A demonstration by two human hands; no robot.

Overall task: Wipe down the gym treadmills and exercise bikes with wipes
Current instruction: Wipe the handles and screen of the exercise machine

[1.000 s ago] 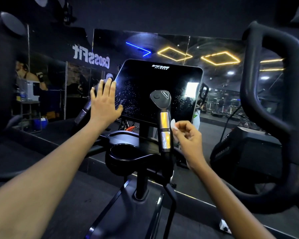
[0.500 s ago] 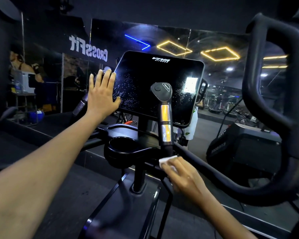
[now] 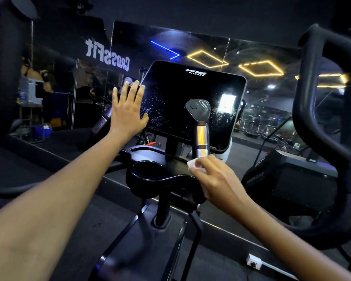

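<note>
A black exercise machine stands in front of me, its dark console screen (image 3: 190, 102) speckled with droplets. My left hand (image 3: 128, 110) lies flat with straight fingers against the screen's left edge. An upright handle (image 3: 200, 126) with silver grip sensors rises in front of the screen. My right hand (image 3: 217, 179) holds a small white wipe (image 3: 193, 164) and presses it at the handle's base, beside the black cup holder tray (image 3: 150, 171).
A thick black handlebar loop (image 3: 320, 122) of a neighbouring machine curves at the right. A wall mirror (image 3: 251, 57) behind reflects neon lights and the gym. A black box-shaped unit (image 3: 292, 179) sits low right, and a white socket (image 3: 253, 261) lies on the floor strip.
My right hand slid with the wipe from the handle's silver grip down to its base, then slightly up onto the tray's edge. My left hand stayed on the screen's edge.
</note>
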